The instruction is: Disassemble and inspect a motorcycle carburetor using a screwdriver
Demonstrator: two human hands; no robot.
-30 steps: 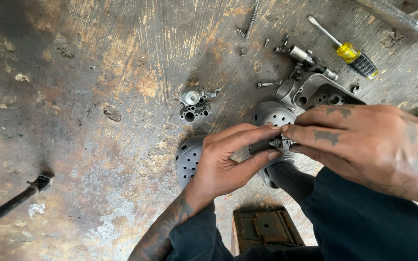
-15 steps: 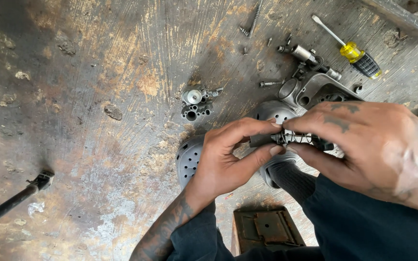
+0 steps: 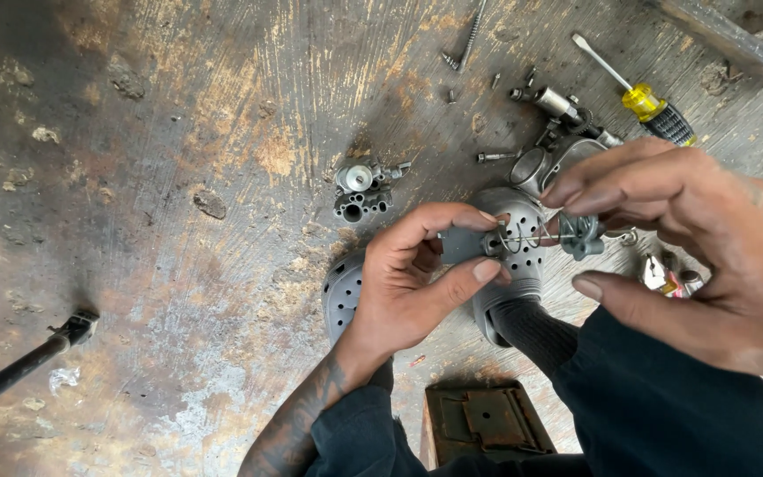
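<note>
Left hand (image 3: 408, 283) pinching a grey part (image 3: 463, 245), right hand (image 3: 691, 247) gripping a small fitting (image 3: 581, 234); spring (image 3: 527, 237) apparently stretched between, above perforated clogs (image 3: 512, 231). Screwdriver (image 3: 642, 99) well apart.

No packages, labels, signs or screens visible anywhere on stained floor (image 3: 178, 291).
</note>
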